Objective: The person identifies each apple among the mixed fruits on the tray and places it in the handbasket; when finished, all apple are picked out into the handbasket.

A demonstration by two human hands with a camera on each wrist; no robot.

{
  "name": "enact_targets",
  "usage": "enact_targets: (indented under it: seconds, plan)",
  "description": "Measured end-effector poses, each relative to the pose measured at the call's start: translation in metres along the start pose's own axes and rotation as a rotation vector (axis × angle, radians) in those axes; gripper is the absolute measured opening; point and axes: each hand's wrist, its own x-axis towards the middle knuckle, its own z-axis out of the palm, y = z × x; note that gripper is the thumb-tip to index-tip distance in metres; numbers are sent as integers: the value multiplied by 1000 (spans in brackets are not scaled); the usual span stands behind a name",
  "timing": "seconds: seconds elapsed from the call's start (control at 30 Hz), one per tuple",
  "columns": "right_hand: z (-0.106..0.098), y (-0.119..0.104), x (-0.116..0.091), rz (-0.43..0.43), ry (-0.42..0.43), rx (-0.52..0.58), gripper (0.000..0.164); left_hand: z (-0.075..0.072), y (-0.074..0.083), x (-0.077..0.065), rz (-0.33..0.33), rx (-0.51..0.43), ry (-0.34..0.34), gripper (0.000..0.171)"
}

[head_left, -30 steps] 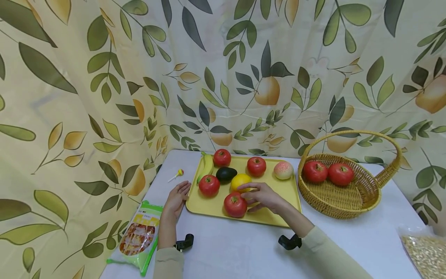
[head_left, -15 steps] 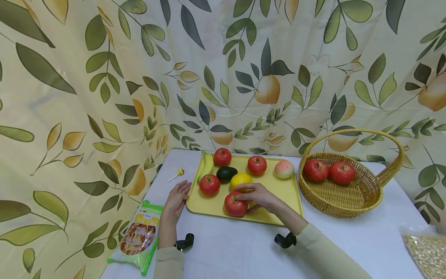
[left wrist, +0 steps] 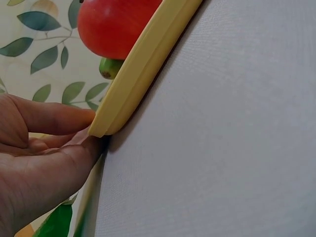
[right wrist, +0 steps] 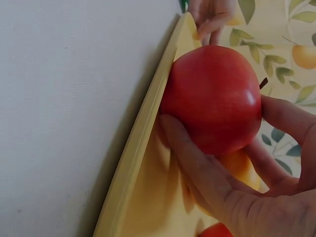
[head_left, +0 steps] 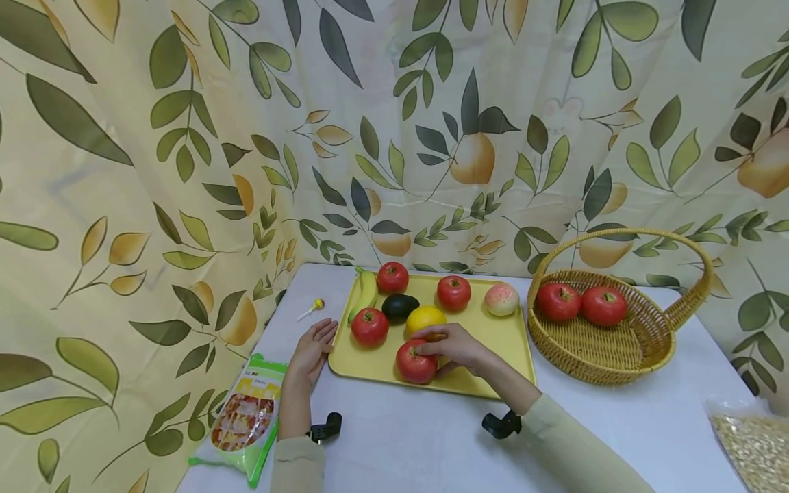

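A yellow tray [head_left: 487, 359] carries several red apples, a banana [head_left: 366, 296], a dark avocado [head_left: 400, 308], a lemon [head_left: 425, 319] and a pink peach [head_left: 501, 299]. My right hand [head_left: 459, 348] has its thumb and fingers around the apple [head_left: 414, 363] nearest the tray's front rim. In the right wrist view that apple [right wrist: 215, 98] still sits against the rim, its stem pointing right. My left hand [head_left: 313, 350] is at the tray's front left corner. In the left wrist view a finger and thumb [left wrist: 59, 118] pinch this corner.
At the right stands a wicker basket [head_left: 594, 373] with a tall handle, holding two red apples [head_left: 581, 305]. A lollipop [head_left: 311, 309] lies left of the tray. A green-edged snack bag [head_left: 245, 418] is at the front left. A clear bag of grains [head_left: 755, 445] lies front right.
My right hand has moved left and closed its fingers onto the front apple, which has stayed in place. The left hand keeps its place at the tray corner.
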Motion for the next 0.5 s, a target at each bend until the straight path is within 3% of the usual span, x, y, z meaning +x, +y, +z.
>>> enact_targets:
  seconds: [0.5]
  plan:
    - [-12,-5,-9,-17,-16,19,45,1,1,0,-21,12,9,77]
